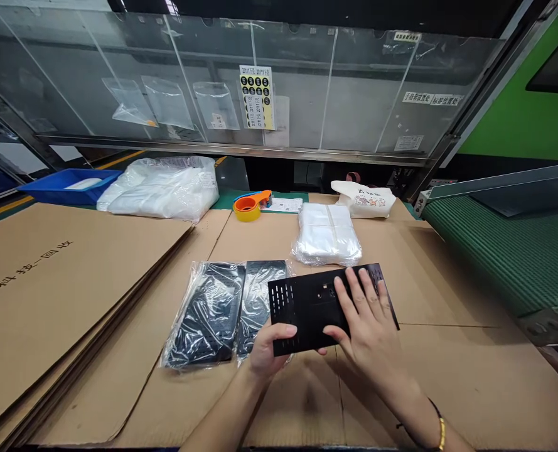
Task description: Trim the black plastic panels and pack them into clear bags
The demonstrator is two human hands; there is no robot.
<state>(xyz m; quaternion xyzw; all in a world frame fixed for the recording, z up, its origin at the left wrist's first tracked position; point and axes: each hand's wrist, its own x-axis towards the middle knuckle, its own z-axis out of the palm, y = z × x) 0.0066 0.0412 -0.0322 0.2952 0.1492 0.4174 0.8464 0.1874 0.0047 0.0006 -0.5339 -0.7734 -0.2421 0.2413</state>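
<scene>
A black perforated metal panel [302,314] with rows of slots lies tilted under both hands, over the cardboard. My left hand [267,351] grips its lower left edge, thumb on top. My right hand [366,307] presses on its right half with fingers spread. Just left of the panel lie two black panels in clear plastic wrap [208,317] [260,301], and the bare panel overlaps the nearer edge of the second. Beyond my right hand sits a stack of clear plastic bags [326,235].
Flattened cardboard sheets [71,295] are stacked at left, and a cardboard sheet [429,376] lies under my hands. Farther back stand an orange tape dispenser [253,206], a white plastic bundle [163,188], a blue tray [69,186], and a white bag [363,199]. A green conveyor belt [509,251] runs along the right.
</scene>
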